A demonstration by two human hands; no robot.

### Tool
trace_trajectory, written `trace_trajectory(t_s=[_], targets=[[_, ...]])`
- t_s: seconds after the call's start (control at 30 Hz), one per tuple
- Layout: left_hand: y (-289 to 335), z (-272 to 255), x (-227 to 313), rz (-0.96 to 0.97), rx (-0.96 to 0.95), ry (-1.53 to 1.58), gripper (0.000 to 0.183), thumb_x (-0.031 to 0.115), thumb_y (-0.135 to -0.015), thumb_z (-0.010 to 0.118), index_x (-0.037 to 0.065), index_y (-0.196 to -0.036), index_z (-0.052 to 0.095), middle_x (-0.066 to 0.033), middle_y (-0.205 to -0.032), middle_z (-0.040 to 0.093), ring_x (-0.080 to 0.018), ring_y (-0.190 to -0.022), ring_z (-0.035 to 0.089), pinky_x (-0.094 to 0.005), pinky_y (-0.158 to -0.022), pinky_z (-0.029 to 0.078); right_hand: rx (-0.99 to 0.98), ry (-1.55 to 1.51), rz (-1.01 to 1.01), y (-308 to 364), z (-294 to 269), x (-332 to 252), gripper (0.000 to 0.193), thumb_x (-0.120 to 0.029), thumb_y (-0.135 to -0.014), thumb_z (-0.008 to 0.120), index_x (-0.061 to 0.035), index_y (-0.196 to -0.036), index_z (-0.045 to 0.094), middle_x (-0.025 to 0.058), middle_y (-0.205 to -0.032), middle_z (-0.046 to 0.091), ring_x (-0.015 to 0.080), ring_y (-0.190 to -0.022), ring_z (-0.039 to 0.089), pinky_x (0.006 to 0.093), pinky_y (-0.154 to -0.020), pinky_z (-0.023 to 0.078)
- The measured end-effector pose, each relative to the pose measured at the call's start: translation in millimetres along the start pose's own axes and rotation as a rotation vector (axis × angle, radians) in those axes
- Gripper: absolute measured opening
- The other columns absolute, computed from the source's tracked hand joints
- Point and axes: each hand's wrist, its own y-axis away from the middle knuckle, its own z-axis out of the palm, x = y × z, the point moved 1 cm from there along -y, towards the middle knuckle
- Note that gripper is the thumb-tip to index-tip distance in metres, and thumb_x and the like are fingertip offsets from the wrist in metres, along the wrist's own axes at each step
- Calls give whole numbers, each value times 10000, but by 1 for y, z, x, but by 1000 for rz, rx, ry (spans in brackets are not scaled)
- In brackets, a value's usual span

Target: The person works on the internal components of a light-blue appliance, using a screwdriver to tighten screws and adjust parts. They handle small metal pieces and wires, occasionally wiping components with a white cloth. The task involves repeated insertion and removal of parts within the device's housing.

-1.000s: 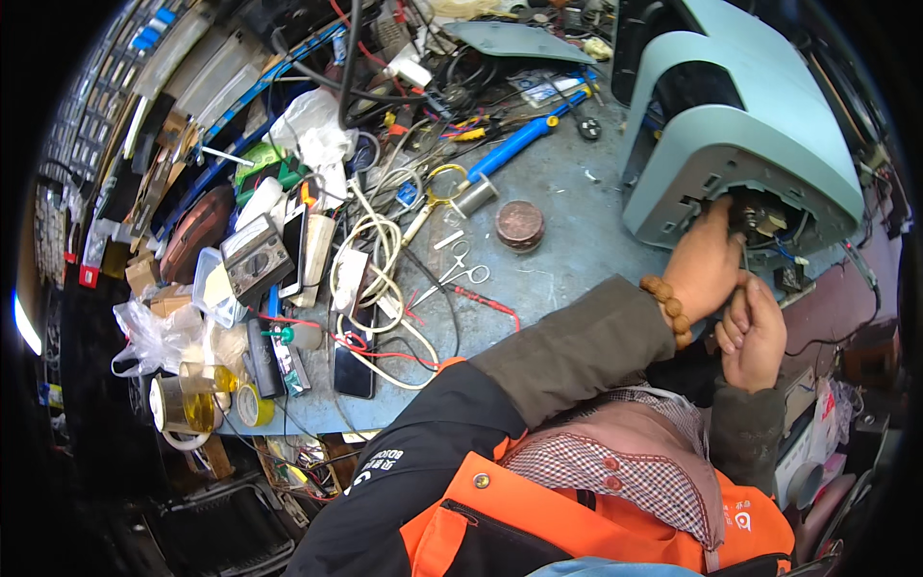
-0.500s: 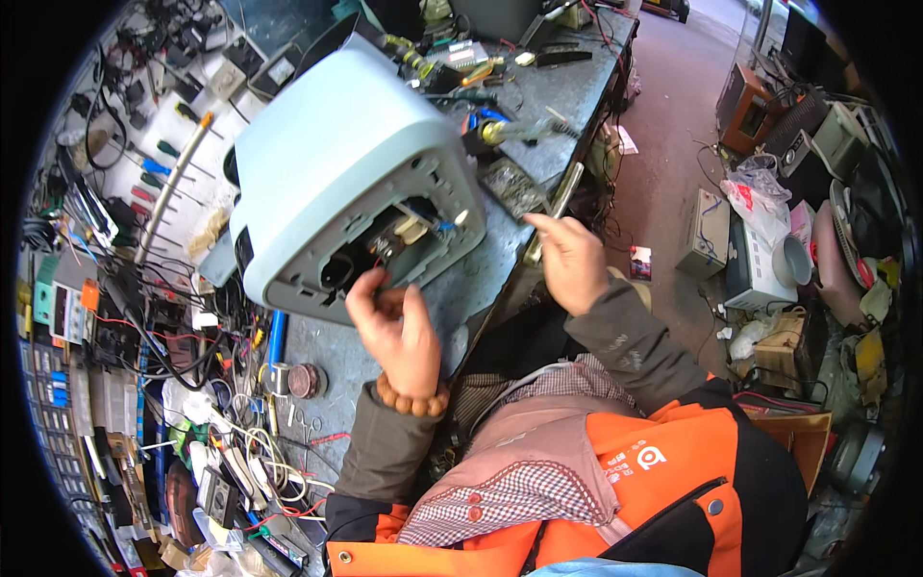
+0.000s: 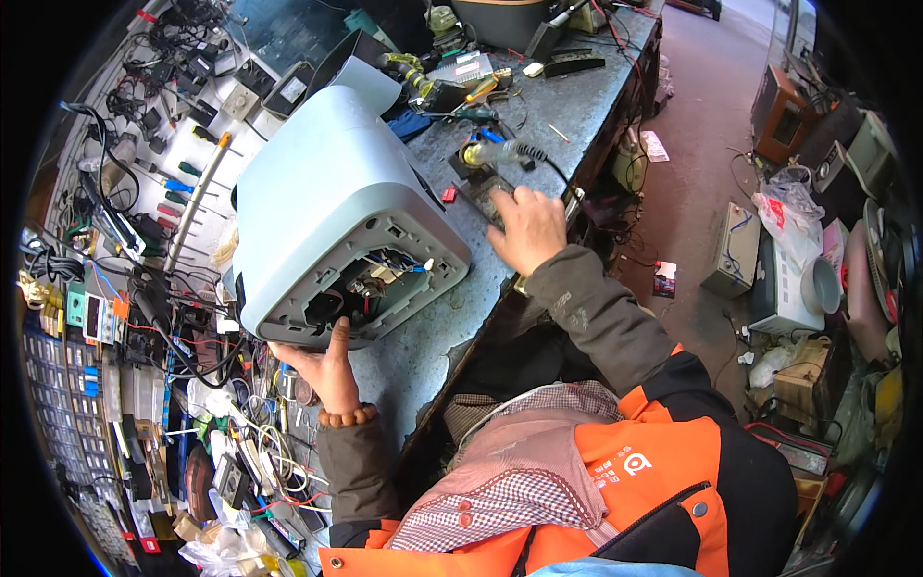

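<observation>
A pale blue-grey appliance housing [image 3: 327,183] lies tilted on the metal-topped bench, its opened face toward me. Wires, a white connector [image 3: 430,263] and dark parts show inside the recess. My left hand [image 3: 325,373] grips the housing's lower edge, thumb up on the rim and fingers mostly hidden beneath. To the housing's right, my right hand [image 3: 532,229] reaches over a small dark tray [image 3: 478,195], thumb and fingers apart, with nothing visible between them. Just beyond lies a soldering-iron-like tool [image 3: 500,152] with a black cable.
Hand tools, including a yellow-handled one [image 3: 481,90], lie farther back on the bench. A tiny red piece [image 3: 449,194] sits beside the housing. Tangled cables [image 3: 274,452] and parts drawers [image 3: 58,404] crowd the left. Boxes and a white appliance [image 3: 769,288] stand on the floor at right.
My left hand has gone from the opening down to the housing's lower left edge. My right hand has moved left and forward to the small tray, its pinch loosened.
</observation>
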Motion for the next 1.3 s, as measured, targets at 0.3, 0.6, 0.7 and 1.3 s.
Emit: trace_trajectory(t_s=[0.3,0.6,0.7,1.3], targets=[[-6,1,-24,10,37,-21,1026,-17,-808,889,-11,-1642,293,-168,-1526,513,-274,-1367,533,-396,-1209,409,149,-602,71,18,-1,-35,283,-201,-1029,715,-82,-1285,742,147,-1022,701,364,-981,697,496,-906,516],[30,7,-3,16,180,-52,913,-8,-802,880,-20,-1560,370,-192,-1473,530,-272,-1335,561,-415,-1177,451,-199,-1139,442,15,46,-50,261,-152,-1092,580,6,-1249,717,149,-1069,756,253,-1002,720,372,-890,562],[62,9,13,2,224,-103,918,-39,-842,868,-15,-1576,318,-196,-1479,524,-277,-1317,575,-403,-1137,490,-427,-1382,496,-8,65,-34,254,-117,-1054,597,9,-1229,732,65,-1012,749,164,-939,688,347,-840,556],[134,-23,14,80,-339,-165,225,-77,-896,778,0,-1085,682,-102,-886,657,-180,-691,613,-315,-628,488,689,-1030,-258,-18,-119,11,187,13,-1042,553,-2,-1179,679,86,-882,638,153,-685,539,315,-591,465]])
